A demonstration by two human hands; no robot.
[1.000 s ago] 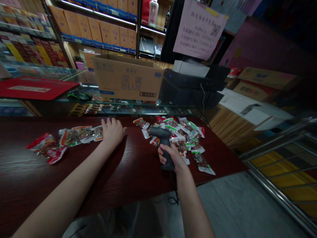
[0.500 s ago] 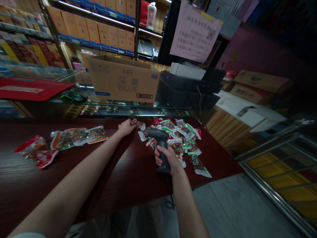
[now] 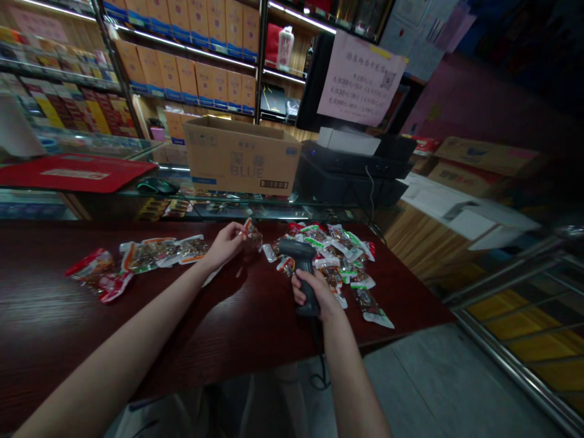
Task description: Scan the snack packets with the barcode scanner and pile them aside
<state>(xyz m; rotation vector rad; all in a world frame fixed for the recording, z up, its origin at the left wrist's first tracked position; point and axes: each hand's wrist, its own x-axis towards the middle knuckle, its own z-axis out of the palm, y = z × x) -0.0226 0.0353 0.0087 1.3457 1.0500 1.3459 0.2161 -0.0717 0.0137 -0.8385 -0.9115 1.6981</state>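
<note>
My left hand [image 3: 227,243] pinches a small snack packet [image 3: 253,235] by its edge and holds it just over the dark wooden table [image 3: 219,328]. Wrapped round the handle of a black barcode scanner [image 3: 305,277], my right hand [image 3: 318,293] keeps the scanner's head pointing left. Behind and right of the scanner lies a loose pile of snack packets [image 3: 349,252], some with green and some with red edges. One packet [image 3: 371,308] lies apart at the pile's near side. To the left, several orange-edged packets [image 3: 155,252] lie in an overlapping row beside red packets [image 3: 100,274].
A cardboard box [image 3: 241,155] stands on the glass counter [image 3: 214,207] behind the table. Left of it are a computer mouse [image 3: 157,186] and a red mat [image 3: 77,173]. A black printer-like machine [image 3: 351,173] sits to the right. A metal railing [image 3: 515,340] runs along the right side.
My left hand has lifted the snack packet off the table and tilted it up. The scanner stays in my right hand. The whole view has shifted slightly.
</note>
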